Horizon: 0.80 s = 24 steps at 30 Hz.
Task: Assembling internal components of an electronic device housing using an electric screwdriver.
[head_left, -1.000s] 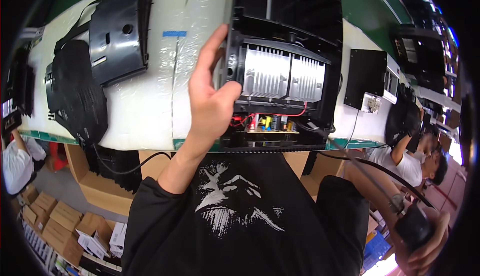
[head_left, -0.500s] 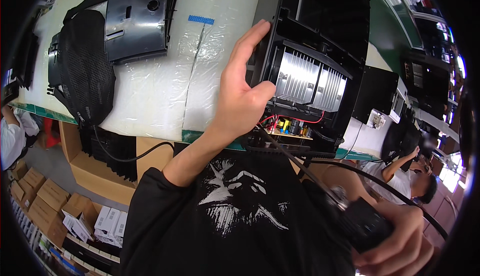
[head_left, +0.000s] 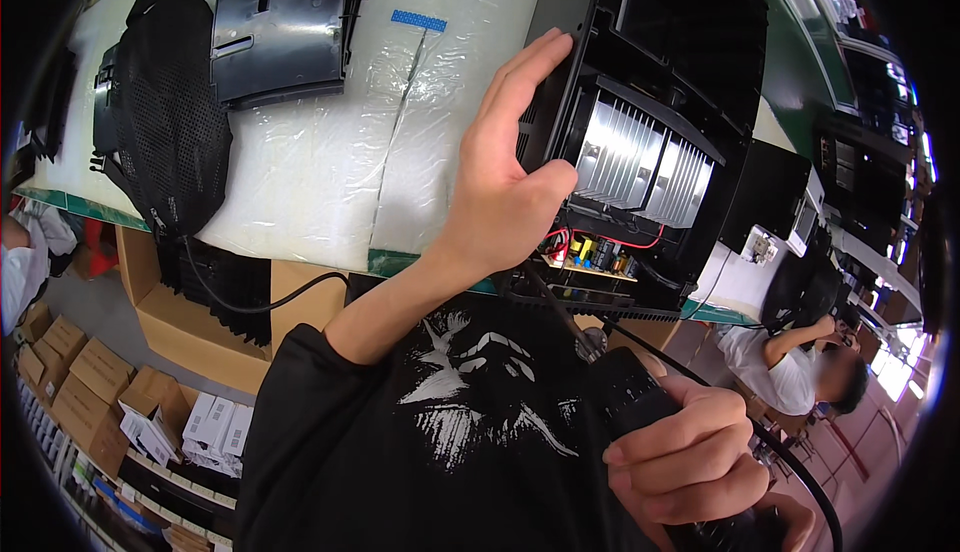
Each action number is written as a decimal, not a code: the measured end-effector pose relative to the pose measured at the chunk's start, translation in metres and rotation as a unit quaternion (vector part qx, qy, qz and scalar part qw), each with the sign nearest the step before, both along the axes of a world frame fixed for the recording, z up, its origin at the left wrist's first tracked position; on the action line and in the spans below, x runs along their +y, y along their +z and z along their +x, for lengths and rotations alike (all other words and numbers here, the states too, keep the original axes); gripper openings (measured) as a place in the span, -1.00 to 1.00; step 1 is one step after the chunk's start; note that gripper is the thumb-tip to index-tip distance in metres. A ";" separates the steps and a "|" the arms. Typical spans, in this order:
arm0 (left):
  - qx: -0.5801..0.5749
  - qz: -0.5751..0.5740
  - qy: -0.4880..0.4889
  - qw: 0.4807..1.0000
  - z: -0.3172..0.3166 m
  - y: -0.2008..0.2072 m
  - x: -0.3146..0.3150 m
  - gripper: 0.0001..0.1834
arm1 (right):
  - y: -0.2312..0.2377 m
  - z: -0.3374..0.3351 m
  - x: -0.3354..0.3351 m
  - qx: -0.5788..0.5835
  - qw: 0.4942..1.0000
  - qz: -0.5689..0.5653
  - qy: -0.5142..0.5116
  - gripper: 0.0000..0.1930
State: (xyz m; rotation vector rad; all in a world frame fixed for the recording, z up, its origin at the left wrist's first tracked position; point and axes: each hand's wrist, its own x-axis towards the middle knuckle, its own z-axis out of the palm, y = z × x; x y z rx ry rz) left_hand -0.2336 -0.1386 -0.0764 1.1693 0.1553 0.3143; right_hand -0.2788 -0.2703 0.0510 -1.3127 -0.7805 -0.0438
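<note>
My left hand (head_left: 508, 182) lies along the left side of a black equipment housing (head_left: 680, 42), its fingers stretched out and the thumb apart, resting by the edge. Inside the housing are finned silver heat sinks (head_left: 618, 147) and, nearer to me, a circuit board (head_left: 598, 257) with coloured components and red wires. In front of my chest, my right hand (head_left: 690, 452) is closed around a black corded electric screwdriver (head_left: 628, 392). Its long shaft slants up toward the near left corner of the housing, below my left wrist. I cannot make out whether the tip touches anything.
White plastic-wrapped padding (head_left: 290, 167) covers the bench, bearing a black curved panel (head_left: 280, 32), a black mesh bag (head_left: 172, 117) and a blue strip (head_left: 419, 21). Cardboard boxes (head_left: 95, 387) stand at lower left. A seated person (head_left: 790, 362) is at the right; the screwdriver's cable hangs nearby.
My right hand has brought the screwdriver leftward and up, closer to the housing. My left hand stays against the housing's side. The whole view has shifted slightly.
</note>
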 end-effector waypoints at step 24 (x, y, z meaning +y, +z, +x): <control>-0.047 -0.037 0.036 0.998 0.001 0.002 -0.004 -0.24 | -0.021 0.025 0.022 -0.078 0.974 0.073 0.199 -0.42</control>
